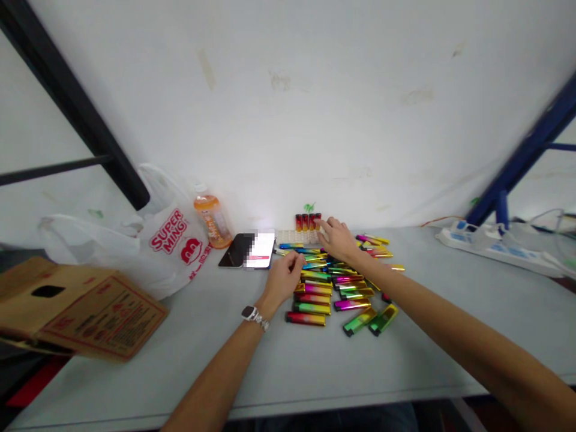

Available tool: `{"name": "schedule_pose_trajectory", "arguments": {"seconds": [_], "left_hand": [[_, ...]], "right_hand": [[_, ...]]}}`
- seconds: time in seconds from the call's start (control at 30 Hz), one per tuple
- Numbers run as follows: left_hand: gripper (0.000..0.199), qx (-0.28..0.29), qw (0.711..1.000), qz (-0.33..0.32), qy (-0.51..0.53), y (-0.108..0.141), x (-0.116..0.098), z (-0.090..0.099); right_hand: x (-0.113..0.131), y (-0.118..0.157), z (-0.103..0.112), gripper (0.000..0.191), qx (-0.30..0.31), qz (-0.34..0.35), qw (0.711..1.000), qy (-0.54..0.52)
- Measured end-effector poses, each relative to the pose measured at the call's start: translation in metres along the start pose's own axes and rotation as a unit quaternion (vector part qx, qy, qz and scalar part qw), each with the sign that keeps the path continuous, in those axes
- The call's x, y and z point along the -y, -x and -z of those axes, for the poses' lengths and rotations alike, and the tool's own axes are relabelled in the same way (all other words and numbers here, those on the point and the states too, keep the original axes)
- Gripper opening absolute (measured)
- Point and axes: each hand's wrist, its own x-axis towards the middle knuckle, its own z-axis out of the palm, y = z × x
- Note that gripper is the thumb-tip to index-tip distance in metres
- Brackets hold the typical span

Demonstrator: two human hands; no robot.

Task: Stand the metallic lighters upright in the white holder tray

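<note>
Many shiny lighters in red, green, purple, blue and gold lie on the grey table, among them a red and yellow lighter (306, 318) at the front. Behind them, a pale tray (288, 236) stands by the wall, with several red lighters (305, 222) upright in a row at its back. My right hand (335, 239) reaches over the tray, its fingertips at the rightmost upright lighter; its fingers are bent and partly closed around that lighter's top. My left hand (285, 275) is closed at the left edge of the pile, and what its fingers hold is too small to name.
Left of the pile are a phone-like device (236, 251), an orange drink bottle (213, 219), a white plastic bag (157, 240) and a cardboard box (103, 312). A white power strip (499, 249) with cables lies at the right.
</note>
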Motion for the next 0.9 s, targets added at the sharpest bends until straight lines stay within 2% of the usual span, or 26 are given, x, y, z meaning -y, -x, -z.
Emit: {"name": "schedule_pose_trajectory", "arguments": {"seconds": [0.13,0.27,0.4,0.6,0.9], "left_hand": [[0.037,-0.040,0.999,0.021,-0.004,0.000,-0.002,0.000],[0.036,-0.088,0.994,0.053,-0.031,0.000,-0.005,0.002],[0.039,-0.112,0.989,0.086,-0.037,0.001,-0.004,0.004],[0.039,-0.121,0.988,0.090,-0.031,0.001,-0.002,0.005],[0.036,-0.131,0.987,0.089,-0.026,0.001,-0.003,0.008]], "right_hand": [[0.035,0.033,0.017,0.022,-0.016,0.056,0.994,-0.092],[0.066,0.067,0.035,0.009,0.032,0.153,0.977,-0.142],[0.079,0.086,0.045,0.023,0.110,0.239,0.950,-0.169],[0.083,0.084,0.042,0.026,0.154,0.237,0.947,-0.153],[0.082,0.066,0.042,0.016,0.165,0.219,0.957,-0.090]]}}
